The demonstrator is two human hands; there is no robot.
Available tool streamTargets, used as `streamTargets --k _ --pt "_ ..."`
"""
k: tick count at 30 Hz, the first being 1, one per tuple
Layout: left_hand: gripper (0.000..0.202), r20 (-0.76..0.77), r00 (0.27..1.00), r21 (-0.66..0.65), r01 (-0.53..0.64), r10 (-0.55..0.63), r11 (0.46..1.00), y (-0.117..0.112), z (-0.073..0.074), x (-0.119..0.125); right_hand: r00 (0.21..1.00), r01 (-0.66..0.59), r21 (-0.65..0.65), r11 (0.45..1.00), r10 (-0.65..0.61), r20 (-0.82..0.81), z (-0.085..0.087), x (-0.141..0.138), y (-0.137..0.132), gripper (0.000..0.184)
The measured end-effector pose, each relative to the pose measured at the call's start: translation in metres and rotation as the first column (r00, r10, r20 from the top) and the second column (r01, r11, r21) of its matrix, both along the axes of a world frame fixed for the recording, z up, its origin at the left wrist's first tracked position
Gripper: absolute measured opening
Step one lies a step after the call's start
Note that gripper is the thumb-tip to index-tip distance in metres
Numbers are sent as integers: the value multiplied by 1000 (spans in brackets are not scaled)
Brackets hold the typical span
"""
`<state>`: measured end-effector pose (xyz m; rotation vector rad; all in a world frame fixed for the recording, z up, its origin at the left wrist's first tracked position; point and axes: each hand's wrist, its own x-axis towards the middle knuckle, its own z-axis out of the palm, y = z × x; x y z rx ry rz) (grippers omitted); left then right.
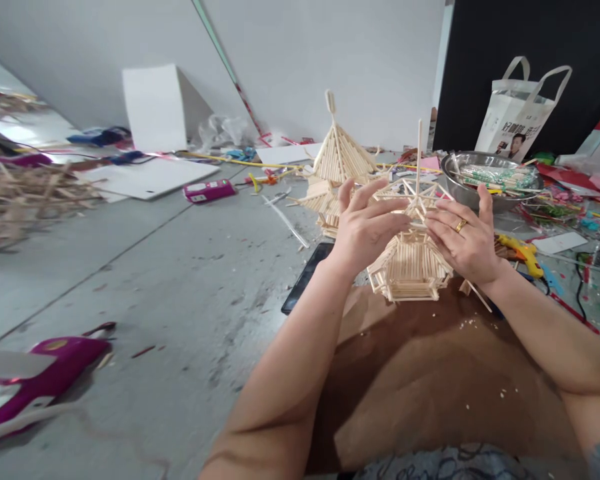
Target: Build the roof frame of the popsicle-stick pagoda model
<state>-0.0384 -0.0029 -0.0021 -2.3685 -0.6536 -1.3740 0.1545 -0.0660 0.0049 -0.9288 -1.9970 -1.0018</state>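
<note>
A small pagoda model [409,263] built of pale wooden sticks stands on brown paper in front of me. On top sits an open roof frame of thin sticks [417,193], with one upright stick [419,150] at its centre. My left hand [367,223] grips the frame's left side, fingers closed against it and fingertips partly hidden. From the other side my right hand [465,233], a ring on one finger, has its fingers closed on the same frame. Right behind my left hand rises a taller stick pagoda [343,157] with a pointed roof.
A dark phone [307,277] lies left of the model. A metal bowl [495,177] of sticks and a yellow glue gun [523,253] are at right, before a white bag [517,117]. Purple-and-white devices [209,191] and a stick pile [35,200] lie leftward.
</note>
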Motion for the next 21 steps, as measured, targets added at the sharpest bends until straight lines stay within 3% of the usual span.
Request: streamTargets --k 4,11,16,21 --pt "11 -12 1000 -37 4 -4 999 0 0 -1 999 -13 50 999 11 38 -1 2 1 13" --pt "10 -8 1000 -9 -23 23 1000 1 0 0 998 -66 7 998 66 17 -3 6 3 16" --pt "10 -7 999 -17 -40 40 999 1 0 -1 998 14 -51 999 -12 54 -4 9 4 17" --pt "9 -11 999 -16 -34 33 999 0 0 -1 1000 -4 -46 999 5 22 -2 7 2 15"
